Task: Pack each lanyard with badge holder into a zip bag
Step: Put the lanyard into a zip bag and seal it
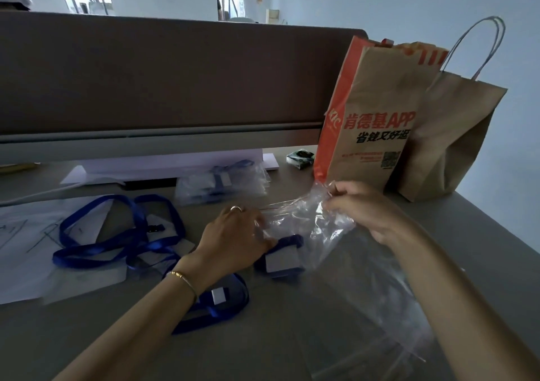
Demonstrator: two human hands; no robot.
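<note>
A clear zip bag (pixel 295 220) with a red zip line hangs just above the grey desk (pixel 292 336). My right hand (pixel 362 208) pinches its upper right edge and my left hand (pixel 233 240) grips its left edge. A folded blue lanyard with a white badge holder (pixel 282 259) lies on the desk right beside my left hand, partly under the bag. Loose blue lanyards with badge holders (pixel 122 234) sprawl to the left, and another blue lanyard (pixel 219 298) lies under my left wrist. A packed zip bag (pixel 219 183) rests further back.
Two brown paper bags (pixel 377 111) stand at the right rear. More clear bags (pixel 380 322) lie under my right forearm. White paper sheets (pixel 26 234) sit at the left. A brown partition (pixel 160 73) closes the back. A person stands far off.
</note>
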